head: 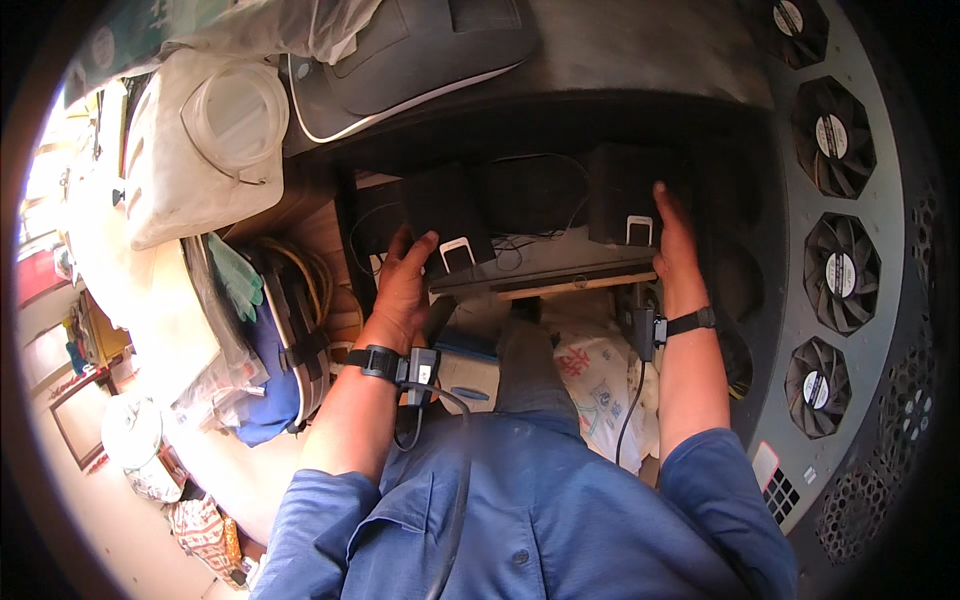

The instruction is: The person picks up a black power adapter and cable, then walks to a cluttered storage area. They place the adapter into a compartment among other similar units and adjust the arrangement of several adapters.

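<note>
My left hand (405,281) holds a black box (446,206) by its lower left side, the thumb resting along its edge. This box looks like a small speaker and bears a white U-shaped mark. On the right, a matching black box (626,199) has my right hand (679,244) against its right side, thumb on the front face and the other fingers hidden. Both boxes are inside a dark recess, apart from each other. A thin dark cable (510,247) lies loosely between them on a pale surface, partly coiled.
A wood-edged shelf or drawer front (581,285) crosses below the boxes. To my right stands a metal panel (795,202) with several fans. A white plastic jug (206,157), a green glove (236,277) and a coiled yellow cable (315,277) are at left. Below lies a printed plastic bag (600,382).
</note>
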Demonstrator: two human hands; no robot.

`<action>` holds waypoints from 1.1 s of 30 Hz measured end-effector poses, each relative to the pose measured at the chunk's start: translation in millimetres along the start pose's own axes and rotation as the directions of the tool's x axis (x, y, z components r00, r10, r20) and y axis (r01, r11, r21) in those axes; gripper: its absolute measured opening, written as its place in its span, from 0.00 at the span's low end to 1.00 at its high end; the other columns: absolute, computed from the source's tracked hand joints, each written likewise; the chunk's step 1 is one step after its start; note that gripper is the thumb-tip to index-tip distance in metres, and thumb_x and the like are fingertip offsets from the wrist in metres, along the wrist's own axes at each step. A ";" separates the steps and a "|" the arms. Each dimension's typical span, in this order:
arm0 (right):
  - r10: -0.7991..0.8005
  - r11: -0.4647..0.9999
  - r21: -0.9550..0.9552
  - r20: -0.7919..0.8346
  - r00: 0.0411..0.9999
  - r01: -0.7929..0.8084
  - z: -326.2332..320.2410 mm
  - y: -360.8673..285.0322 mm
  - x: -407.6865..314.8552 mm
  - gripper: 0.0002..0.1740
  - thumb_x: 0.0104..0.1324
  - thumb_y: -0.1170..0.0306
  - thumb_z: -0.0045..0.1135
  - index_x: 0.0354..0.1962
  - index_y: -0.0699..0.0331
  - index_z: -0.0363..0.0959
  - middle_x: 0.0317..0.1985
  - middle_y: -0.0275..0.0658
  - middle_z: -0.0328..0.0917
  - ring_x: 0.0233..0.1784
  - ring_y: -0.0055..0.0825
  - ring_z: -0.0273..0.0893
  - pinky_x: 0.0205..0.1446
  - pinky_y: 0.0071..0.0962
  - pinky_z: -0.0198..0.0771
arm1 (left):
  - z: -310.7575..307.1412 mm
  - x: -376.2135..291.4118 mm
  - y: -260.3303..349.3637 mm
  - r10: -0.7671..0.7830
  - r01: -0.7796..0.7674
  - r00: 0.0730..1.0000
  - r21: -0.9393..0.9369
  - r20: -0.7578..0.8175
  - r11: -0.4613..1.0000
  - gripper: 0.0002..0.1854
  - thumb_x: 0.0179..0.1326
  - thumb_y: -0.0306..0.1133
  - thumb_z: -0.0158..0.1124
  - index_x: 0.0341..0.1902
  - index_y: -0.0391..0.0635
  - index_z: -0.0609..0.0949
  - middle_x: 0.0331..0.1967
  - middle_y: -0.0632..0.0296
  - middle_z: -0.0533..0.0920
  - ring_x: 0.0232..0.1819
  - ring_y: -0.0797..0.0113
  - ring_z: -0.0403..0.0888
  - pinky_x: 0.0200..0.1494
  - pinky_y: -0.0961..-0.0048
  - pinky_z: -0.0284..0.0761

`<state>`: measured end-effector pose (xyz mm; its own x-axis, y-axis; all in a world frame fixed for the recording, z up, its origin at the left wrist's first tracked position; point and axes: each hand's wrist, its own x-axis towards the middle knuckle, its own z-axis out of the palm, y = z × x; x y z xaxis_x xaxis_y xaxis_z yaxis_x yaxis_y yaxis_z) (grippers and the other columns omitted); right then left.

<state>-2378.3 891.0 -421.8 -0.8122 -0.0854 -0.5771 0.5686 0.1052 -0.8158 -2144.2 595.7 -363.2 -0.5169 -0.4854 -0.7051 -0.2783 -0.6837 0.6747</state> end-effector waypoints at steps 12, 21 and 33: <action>-0.181 0.976 -0.172 -0.313 0.932 0.132 -43.2 43.7 23.5 0.31 0.74 0.53 0.60 0.67 0.61 0.72 0.66 0.41 0.76 0.67 0.32 0.73 0.71 0.31 0.64 | -4.2 -4.1 -11.9 -0.114 0.112 0.988 -0.026 -0.109 0.993 0.38 0.72 0.49 0.63 0.78 0.48 0.63 0.67 0.56 0.74 0.66 0.57 0.74 0.66 0.57 0.74; -0.445 0.670 -0.724 -0.212 0.870 0.166 -61.1 69.3 20.5 0.31 0.76 0.55 0.57 0.67 0.68 0.70 0.67 0.52 0.74 0.71 0.38 0.71 0.73 0.32 0.62 | -0.2 -1.2 -7.2 -0.106 0.107 0.990 0.004 -0.088 0.994 0.32 0.72 0.56 0.63 0.72 0.52 0.71 0.64 0.60 0.78 0.65 0.61 0.75 0.68 0.58 0.71; -0.526 0.590 -0.796 -0.248 0.814 0.138 -49.5 86.0 24.8 0.32 0.74 0.50 0.56 0.65 0.64 0.72 0.67 0.56 0.71 0.71 0.55 0.68 0.72 0.49 0.65 | -21.8 13.2 -15.1 -0.083 0.085 0.996 0.068 -0.034 0.994 0.35 0.70 0.57 0.63 0.73 0.51 0.71 0.67 0.63 0.76 0.67 0.65 0.72 0.72 0.62 0.62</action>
<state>-2356.1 947.0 -504.5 -0.9921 0.1211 -0.0318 0.1194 0.8384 -0.5318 -2129.2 587.8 -387.4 -0.4642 -0.4454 -0.7656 -0.3759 -0.6836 0.6257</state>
